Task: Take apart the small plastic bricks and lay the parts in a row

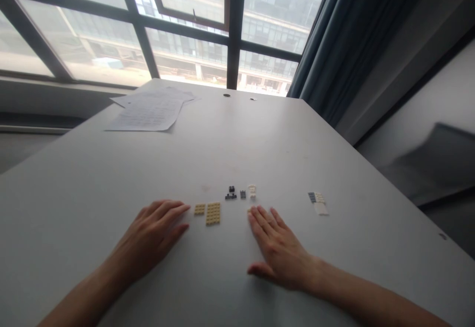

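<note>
My left hand (156, 233) rests on the table with thumb and fingers apart, its fingertips just left of a small tan plate piece (199, 209). A larger tan plate (213, 213) lies right beside that one. My right hand (272, 248) lies flat, thumb spread, its fingertips over a bit of something tan that is mostly hidden. Beyond the hands are black pieces (230, 196), a grey piece (243, 194) and white pieces (252, 191). Farther right sits a group with a dark grey piece (311, 197) and a white piece (321, 209).
The white table (260, 139) reaches to the windows. Printed papers (148, 112) lie at its far left. Two round holes show near its far edge. A dark curtain (345, 35) hangs at the right, and a blurred dark object stands beyond the right edge.
</note>
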`<state>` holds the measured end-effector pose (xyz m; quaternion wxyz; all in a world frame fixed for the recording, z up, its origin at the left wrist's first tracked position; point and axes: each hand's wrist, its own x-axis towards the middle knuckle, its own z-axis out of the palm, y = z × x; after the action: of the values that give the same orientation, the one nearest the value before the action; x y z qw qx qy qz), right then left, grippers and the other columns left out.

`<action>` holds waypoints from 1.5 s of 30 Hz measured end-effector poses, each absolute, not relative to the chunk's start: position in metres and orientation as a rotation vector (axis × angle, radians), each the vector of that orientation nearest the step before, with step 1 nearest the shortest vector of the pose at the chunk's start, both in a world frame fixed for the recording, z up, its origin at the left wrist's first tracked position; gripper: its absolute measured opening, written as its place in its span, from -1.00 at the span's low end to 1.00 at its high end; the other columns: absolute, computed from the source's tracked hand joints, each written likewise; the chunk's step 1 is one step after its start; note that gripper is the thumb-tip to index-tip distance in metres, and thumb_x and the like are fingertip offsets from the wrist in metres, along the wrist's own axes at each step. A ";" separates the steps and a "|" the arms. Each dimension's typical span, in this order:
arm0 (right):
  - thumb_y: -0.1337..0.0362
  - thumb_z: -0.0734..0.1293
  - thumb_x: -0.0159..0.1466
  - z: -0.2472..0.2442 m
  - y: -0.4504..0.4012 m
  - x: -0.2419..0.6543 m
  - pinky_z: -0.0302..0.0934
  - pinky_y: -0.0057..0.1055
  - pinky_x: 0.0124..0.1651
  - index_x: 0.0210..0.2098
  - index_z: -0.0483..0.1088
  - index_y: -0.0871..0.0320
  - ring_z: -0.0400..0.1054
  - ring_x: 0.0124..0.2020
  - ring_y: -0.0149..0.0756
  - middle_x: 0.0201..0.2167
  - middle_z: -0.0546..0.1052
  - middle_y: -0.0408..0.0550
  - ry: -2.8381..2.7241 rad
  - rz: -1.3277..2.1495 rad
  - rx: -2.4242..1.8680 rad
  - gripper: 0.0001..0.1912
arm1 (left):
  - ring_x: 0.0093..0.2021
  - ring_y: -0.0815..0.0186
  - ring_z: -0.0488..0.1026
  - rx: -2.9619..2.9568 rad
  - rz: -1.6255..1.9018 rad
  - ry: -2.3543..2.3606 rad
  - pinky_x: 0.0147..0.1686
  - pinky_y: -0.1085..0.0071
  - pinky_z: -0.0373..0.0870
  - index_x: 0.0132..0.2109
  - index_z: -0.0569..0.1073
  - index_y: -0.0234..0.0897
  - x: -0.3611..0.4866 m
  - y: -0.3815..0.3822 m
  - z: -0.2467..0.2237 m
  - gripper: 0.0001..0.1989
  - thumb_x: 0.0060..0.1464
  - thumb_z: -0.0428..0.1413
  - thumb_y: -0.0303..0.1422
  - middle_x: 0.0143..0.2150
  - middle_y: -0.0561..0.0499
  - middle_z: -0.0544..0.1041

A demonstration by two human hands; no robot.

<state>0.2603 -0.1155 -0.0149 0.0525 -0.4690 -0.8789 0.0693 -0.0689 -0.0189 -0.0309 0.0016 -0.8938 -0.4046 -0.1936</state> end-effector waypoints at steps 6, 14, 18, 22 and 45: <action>-0.21 0.05 0.27 -0.028 -0.117 0.353 -0.44 0.10 0.34 0.36 -0.32 0.31 -0.26 0.37 0.02 0.36 -0.08 0.18 -2.592 -0.191 -1.689 -0.07 | 0.03 0.14 0.36 -2.801 -0.603 -1.270 0.03 0.21 0.27 0.04 0.40 -0.15 -0.071 -0.018 -0.032 -0.63 0.15 0.02 -0.12 0.01 -0.04 0.47; -0.23 0.03 0.26 -0.032 -0.112 0.373 -0.44 0.04 0.35 0.36 -0.36 0.29 -0.24 0.37 -0.03 0.35 -0.05 0.15 -2.578 -0.298 -1.715 -0.06 | 0.02 0.15 0.36 -2.787 -0.594 -1.285 0.03 0.21 0.27 0.04 0.39 -0.16 -0.072 -0.018 -0.031 -0.64 0.16 0.01 -0.13 0.01 -0.05 0.47; -0.21 0.04 0.27 -0.034 -0.113 0.368 -0.36 0.04 0.34 0.36 -0.34 0.32 -0.27 0.38 -0.02 0.35 -0.06 0.18 -2.514 -0.327 -1.730 -0.06 | 0.03 0.15 0.35 -2.789 -0.609 -1.291 0.02 0.22 0.28 0.05 0.39 -0.15 -0.070 -0.019 -0.030 -0.63 0.16 0.01 -0.13 0.02 -0.05 0.47; -0.14 0.07 0.30 -0.028 -0.106 0.346 -0.33 0.06 0.34 0.36 -0.24 0.31 -0.25 0.37 -0.02 0.35 -0.03 0.18 -2.495 -0.282 -1.708 -0.14 | 0.04 0.15 0.34 -2.800 -0.599 -1.281 0.03 0.22 0.27 0.05 0.39 -0.15 -0.071 -0.019 -0.032 -0.64 0.16 0.02 -0.14 0.02 -0.05 0.47; 0.04 0.04 0.39 0.017 -0.024 0.358 -0.36 -0.01 0.35 0.30 0.01 -0.05 -0.22 0.38 -0.22 0.33 0.08 -0.17 -2.816 0.390 -1.348 -0.48 | 0.03 0.14 0.36 -2.812 -0.616 -1.267 0.01 0.22 0.28 0.04 0.39 -0.13 -0.073 -0.016 -0.035 -0.64 0.14 0.04 -0.13 0.02 -0.04 0.47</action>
<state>0.3579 -0.0241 0.0170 -0.0023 -0.4285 -0.8950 0.1239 -0.0732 -0.0165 -0.0346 -0.0017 -0.8941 -0.4029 -0.1958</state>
